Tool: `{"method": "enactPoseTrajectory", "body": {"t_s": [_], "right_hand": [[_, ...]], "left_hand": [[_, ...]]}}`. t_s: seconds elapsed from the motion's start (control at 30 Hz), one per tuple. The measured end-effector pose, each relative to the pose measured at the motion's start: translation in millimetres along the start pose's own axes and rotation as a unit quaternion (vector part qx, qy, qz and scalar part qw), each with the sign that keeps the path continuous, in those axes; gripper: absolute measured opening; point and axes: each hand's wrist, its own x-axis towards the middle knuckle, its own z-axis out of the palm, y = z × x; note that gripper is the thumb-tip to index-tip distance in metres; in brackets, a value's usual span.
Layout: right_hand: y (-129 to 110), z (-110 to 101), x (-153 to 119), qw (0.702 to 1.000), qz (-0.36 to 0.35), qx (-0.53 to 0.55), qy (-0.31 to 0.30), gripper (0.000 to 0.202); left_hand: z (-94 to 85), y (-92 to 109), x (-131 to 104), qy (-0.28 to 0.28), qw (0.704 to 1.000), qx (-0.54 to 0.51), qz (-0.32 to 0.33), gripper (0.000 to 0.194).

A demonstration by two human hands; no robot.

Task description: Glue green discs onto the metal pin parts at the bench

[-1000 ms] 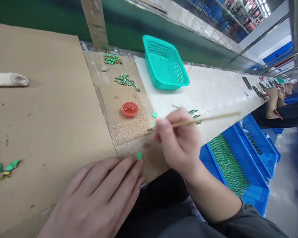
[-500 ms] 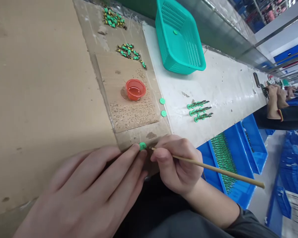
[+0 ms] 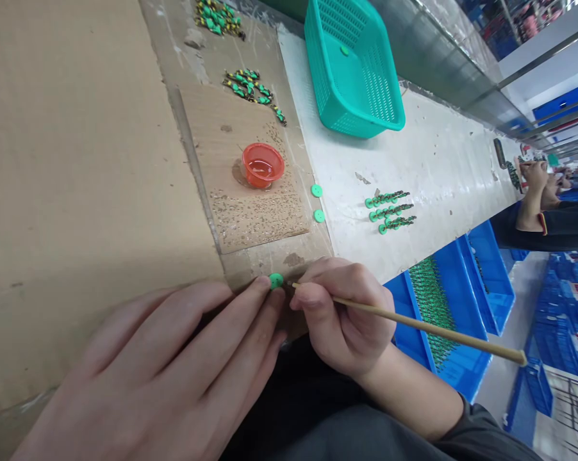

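Note:
Between the fingertips of my left hand (image 3: 188, 358) is a small green disc (image 3: 276, 280), held near the table's front edge. My right hand (image 3: 349, 317) is closed around a thin wooden stick (image 3: 428, 331), its narrow tip just right of the disc. A red cup (image 3: 263, 166) with liquid stands on a cardboard piece (image 3: 207, 128) dotted with small wet specks. Two more green discs, an upper one (image 3: 316, 191) and a lower one (image 3: 319, 216), lie right of the cardboard. Rows of green and dark pieces (image 3: 389, 213) rest on the white surface.
A teal basket (image 3: 361, 121) with one green disc inside stands at the back. Green, yellow and black pieces (image 3: 219, 18) are heaped at the top left, with a looser group (image 3: 250, 86) nearer. Blue bins (image 3: 462, 301) are below the table's right edge. Another person's arm (image 3: 533, 198) is far right.
The camera view has shifted slightly. Both hands keep nearly the same pose at the disc, and the stick's thick end sits a little farther right.

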Motion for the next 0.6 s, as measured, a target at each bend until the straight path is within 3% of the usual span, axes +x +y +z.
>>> {"method": "enactPoseTrajectory", "body": {"t_s": [0.23, 0.5, 0.6], "right_hand": [[1.1, -1.6, 9.3, 0.990, 0.054, 0.075, 0.104, 0.017], [-1.9, -6.3, 80.5, 0.986, 0.074, 0.086, 0.124, 0.032], [7.3, -3.6, 107.5, 0.989, 0.079, 0.081, 0.100, 0.039]], "left_hand": [[-4.5, -1.7, 11.0, 0.028, 0.999, 0.017, 0.002, 0.044], [-7.1, 4.1, 24.5, 0.070, 0.997, 0.019, -0.021, 0.035], [-7.3, 3.7, 28.4, 0.091, 0.995, 0.035, -0.011, 0.029]]}}
